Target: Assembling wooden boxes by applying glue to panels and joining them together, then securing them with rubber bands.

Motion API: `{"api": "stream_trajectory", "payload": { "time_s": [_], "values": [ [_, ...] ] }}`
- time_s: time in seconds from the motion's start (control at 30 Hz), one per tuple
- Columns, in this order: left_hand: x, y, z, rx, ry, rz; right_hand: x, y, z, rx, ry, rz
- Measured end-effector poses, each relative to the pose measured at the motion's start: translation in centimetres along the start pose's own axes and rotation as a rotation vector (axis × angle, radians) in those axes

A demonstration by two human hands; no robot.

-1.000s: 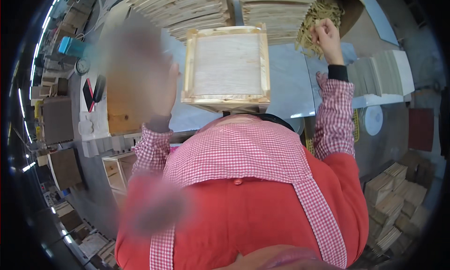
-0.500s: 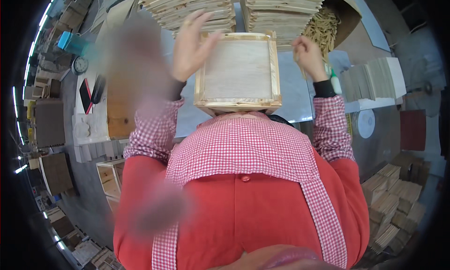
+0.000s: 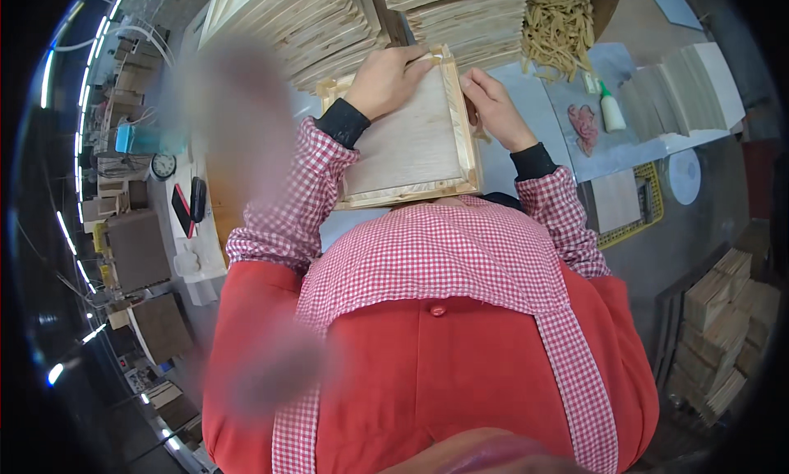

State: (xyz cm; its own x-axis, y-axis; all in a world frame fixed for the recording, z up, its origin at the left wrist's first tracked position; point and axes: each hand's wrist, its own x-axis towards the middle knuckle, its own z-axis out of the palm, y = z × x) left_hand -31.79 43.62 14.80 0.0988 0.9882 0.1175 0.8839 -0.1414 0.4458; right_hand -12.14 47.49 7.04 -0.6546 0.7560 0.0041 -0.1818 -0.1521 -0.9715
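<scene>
Both hands on a wooden frame [image 3: 411, 137]
Left hand [image 3: 386, 79] lies over its far edge, fingers curled on the rim; right hand [image 3: 491, 106] fingers pinch its right side

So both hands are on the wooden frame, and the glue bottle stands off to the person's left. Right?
Not quite. In the head view the left hand and right hand are on the wooden frame, but the glue bottle is off to the person's right, not left.
</scene>
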Motion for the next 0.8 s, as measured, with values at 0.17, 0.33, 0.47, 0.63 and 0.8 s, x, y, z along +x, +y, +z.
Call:
{"api": "stream_trajectory", "payload": {
  "time_s": [0.17, 0.33, 0.47, 0.63, 0.8],
  "values": [
    [-0.2, 0.6, -0.4, 0.000, -0.006, -0.030, 1.1, 1.3, -1.2, -0.125, -0.046, -0.002],
    [-0.5, 0.7, -0.2, 0.017, 0.026, -0.033, 3.5, 0.4, -1.1, -0.527, 0.254, -0.360],
    [-0.7, 0.5, 0.1, 0.025, 0.050, -0.017, 5.7, -1.3, -0.7, -0.461, 0.346, -0.427],
    [-0.7, 0.2, 0.1, -0.004, 0.054, -0.031, 4.2, -1.3, -0.3, -0.512, 0.265, -0.378],
    [-0.8, -0.2, -0.2, -0.011, 0.058, -0.025, 2.7, -1.8, -0.1, -0.571, 0.223, -0.426]
  ]
}}
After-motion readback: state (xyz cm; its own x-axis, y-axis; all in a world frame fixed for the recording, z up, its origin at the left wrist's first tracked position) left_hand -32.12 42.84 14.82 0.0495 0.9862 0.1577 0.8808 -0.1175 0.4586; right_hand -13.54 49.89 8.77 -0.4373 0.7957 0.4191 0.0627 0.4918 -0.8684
